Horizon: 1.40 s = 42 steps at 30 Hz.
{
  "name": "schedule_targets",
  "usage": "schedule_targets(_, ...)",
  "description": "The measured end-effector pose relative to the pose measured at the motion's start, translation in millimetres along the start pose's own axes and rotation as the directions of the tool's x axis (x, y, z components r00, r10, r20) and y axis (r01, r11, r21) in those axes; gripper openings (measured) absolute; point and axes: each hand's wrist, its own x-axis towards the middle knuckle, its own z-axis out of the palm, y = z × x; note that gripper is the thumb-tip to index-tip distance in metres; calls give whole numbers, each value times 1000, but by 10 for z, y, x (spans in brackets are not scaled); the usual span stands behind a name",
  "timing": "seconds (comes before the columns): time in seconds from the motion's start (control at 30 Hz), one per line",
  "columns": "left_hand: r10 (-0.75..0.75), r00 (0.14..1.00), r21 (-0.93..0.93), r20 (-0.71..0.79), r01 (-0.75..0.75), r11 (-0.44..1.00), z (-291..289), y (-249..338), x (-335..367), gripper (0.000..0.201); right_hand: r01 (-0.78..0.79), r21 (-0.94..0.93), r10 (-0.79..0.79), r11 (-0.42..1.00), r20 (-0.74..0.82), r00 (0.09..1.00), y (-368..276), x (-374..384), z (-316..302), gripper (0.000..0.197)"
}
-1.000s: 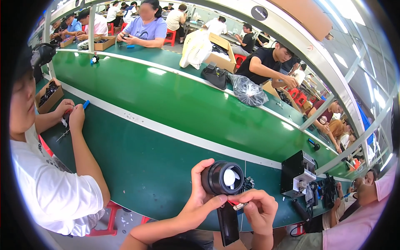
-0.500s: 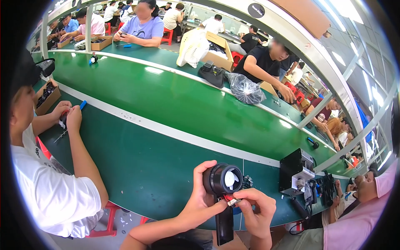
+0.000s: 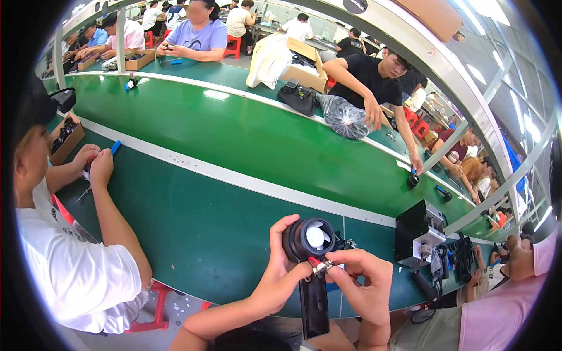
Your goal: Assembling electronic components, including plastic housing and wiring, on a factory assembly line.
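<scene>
In front of me is a small black fan unit (image 3: 291, 241) with a round housing, white blades inside it, and a black handle (image 3: 315, 310) pointing down. My left hand (image 3: 278, 284) is closed around its side, fingers behind the housing and thumb at the joint below. Just under the housing, a small silvery part with red wire (image 3: 321, 267) sticks out. My right hand (image 3: 364, 281) pinches this part between thumb and fingertips. Small dark pieces (image 3: 349, 243) lie on the bench behind the fan, partly hidden by it.
A black box-shaped machine (image 3: 413, 234) stands on the bench at right, beside cables and black tools (image 3: 462, 257). Past the pale rail runs a green conveyor belt (image 3: 234, 140). Across it, a co-worker's hand (image 3: 415, 161) holds a dark fan unit (image 3: 413, 180). Another worker (image 3: 82, 234) sits close at left.
My hands and the fan unit have shifted slightly; both grips stay the same. Across the belt, the co-worker has reached out over it with a dark fan unit.
</scene>
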Motion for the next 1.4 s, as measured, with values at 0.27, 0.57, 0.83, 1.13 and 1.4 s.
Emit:
schedule_targets(0.27,-111,994,-47,0,110,993,29,115,5,78,114,-108,-114,988,3,993,-39,-1,-5,22)
schedule_targets(0.57,-139,987,-307,75,155,939,83,189,-16,80,200,-197,-206,960,-7,979,-167,20,10,22)
schedule_targets(0.83,-148,980,-178,136,171,969,105,172,-44,82,255,-276,-275,927,-36,961,-176,-20,11,19)
schedule_targets(1.13,-194,972,-234,134,221,947,74,173,-63,82,287,-367,-295,885,35,955,-205,-24,-32,19)
schedule_targets(1.4,-287,948,-293,135,315,903,107,160,-42,79,10,-161,12,987,141,990,-317,156,-190,14)
